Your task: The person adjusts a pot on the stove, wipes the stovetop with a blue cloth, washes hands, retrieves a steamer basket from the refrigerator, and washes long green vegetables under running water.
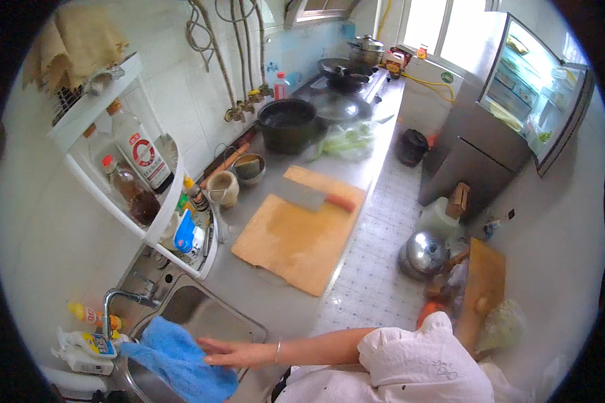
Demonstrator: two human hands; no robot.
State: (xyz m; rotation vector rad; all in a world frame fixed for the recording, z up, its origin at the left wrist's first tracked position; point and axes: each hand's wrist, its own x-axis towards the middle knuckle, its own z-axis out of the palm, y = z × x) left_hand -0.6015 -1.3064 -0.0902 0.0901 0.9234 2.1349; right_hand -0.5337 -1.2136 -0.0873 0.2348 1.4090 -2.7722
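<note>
A blue towel (181, 360) lies bunched over the stainless-steel sink (209, 315), covering much of its near part. From the right, my right hand (239, 352) reaches across with a thin bracelet on the wrist, its fingers stretched out against the towel's edge. Whether they grip the fabric cannot be told. My left hand is out of view. Beyond the sink a wooden cutting board (302, 237) rests on the metal counter (277, 307). A cleaver (305, 195) with a red-brown handle lies flat across its far part.
A curved faucet (126, 297) and a spray bottle (88, 345) stand beside the sink. A white corner shelf (201, 272) holds bottles. Farther along are a dark pot (286, 123), bagged greens (348, 141) and a wok (343, 75). The refrigerator (471, 151) has its upper door open.
</note>
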